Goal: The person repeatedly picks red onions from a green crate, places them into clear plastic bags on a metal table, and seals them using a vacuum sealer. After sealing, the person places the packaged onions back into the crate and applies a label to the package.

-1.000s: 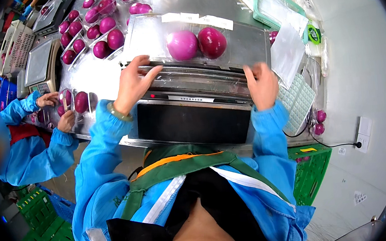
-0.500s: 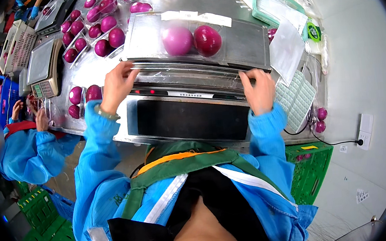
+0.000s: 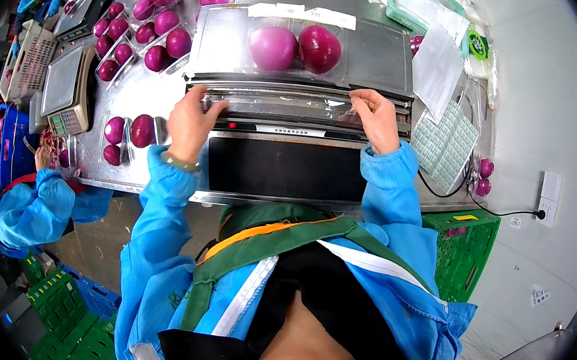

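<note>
Across the wrapping machine [image 3: 287, 163], a clear plastic film [image 3: 281, 104] stretches between my two hands. My left hand [image 3: 189, 125] grips the film's left end, thumb and fingers bent around it. On the other side, my right hand [image 3: 377, 121] pinches the film's right end between thumb and fingertips. Behind the film, on the machine's metal top, lies a clear tray with two red onions: a paler one [image 3: 274, 48] on the left and a darker one [image 3: 320, 49] on the right. A red light glows beside my left hand.
Trays of red onions [image 3: 167, 39] fill the table's left side, near a weighing scale [image 3: 65, 87]. A co-worker's blue sleeve [image 3: 34, 211] is at far left. On the right are a green basket [image 3: 394, 13], white sheets [image 3: 436, 68] and a power cable. Green crates [image 3: 466, 260] stand below.
Both hands have come closer to me, drawing the film off the bar behind. The view has shifted slightly, and the co-worker's hands have moved left.
</note>
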Action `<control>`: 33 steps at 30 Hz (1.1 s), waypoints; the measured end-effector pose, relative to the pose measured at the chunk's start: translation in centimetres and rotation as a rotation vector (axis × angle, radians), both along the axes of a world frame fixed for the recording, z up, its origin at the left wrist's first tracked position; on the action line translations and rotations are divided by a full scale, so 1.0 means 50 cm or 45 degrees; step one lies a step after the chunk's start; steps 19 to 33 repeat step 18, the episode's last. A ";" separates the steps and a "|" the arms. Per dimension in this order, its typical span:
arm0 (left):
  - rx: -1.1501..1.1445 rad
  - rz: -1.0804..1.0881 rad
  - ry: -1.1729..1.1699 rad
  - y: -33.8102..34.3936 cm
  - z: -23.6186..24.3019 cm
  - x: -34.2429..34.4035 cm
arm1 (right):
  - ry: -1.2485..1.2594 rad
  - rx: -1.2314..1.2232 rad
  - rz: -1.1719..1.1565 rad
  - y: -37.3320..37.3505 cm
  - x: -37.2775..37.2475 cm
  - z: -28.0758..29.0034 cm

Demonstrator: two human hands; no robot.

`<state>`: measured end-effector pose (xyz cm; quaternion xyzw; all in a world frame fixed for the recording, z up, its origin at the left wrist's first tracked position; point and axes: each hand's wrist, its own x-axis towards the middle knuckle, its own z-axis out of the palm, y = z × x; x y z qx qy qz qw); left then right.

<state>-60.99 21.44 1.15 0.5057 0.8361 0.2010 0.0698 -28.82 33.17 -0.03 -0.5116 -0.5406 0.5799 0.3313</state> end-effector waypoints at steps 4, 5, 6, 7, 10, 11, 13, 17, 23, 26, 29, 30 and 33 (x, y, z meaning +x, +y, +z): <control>0.062 0.050 -0.268 0.018 -0.024 -0.037 | 0.260 -0.328 -0.024 0.016 0.031 0.011; 0.066 0.056 -0.365 0.011 -0.017 -0.039 | 0.347 -0.383 -0.037 0.014 0.043 0.008; 0.089 0.102 -0.297 0.004 -0.009 -0.034 | 0.353 -0.390 -0.077 0.006 0.048 0.002; 0.113 0.148 -0.228 -0.002 0.001 -0.022 | 0.359 -0.395 -0.118 0.002 0.050 -0.001; 0.051 0.092 -0.205 0.015 0.008 0.009 | 0.299 -0.324 -0.046 0.009 0.020 -0.003; 0.021 0.040 -0.226 0.029 0.006 0.010 | 0.277 -0.295 -0.036 0.014 0.005 0.001; 0.049 -0.066 -0.423 0.040 -0.024 0.007 | 0.309 -0.322 -0.018 0.014 0.004 0.027; 0.121 0.037 -1.171 -0.024 0.056 0.006 | 0.722 -0.609 -0.132 -0.018 0.084 0.055; 0.045 0.076 -1.280 -0.048 0.056 -0.005 | 0.868 -0.757 -0.164 -0.029 0.094 0.046; 0.045 0.076 -1.280 -0.048 0.056 -0.005 | 0.868 -0.757 -0.164 -0.029 0.094 0.046; 0.045 0.076 -1.280 -0.048 0.056 -0.005 | 0.868 -0.757 -0.164 -0.029 0.094 0.046; 0.045 0.076 -1.280 -0.048 0.056 -0.005 | 0.868 -0.757 -0.164 -0.029 0.094 0.046; 0.045 0.076 -1.280 -0.048 0.056 -0.005 | 0.868 -0.757 -0.164 -0.029 0.094 0.046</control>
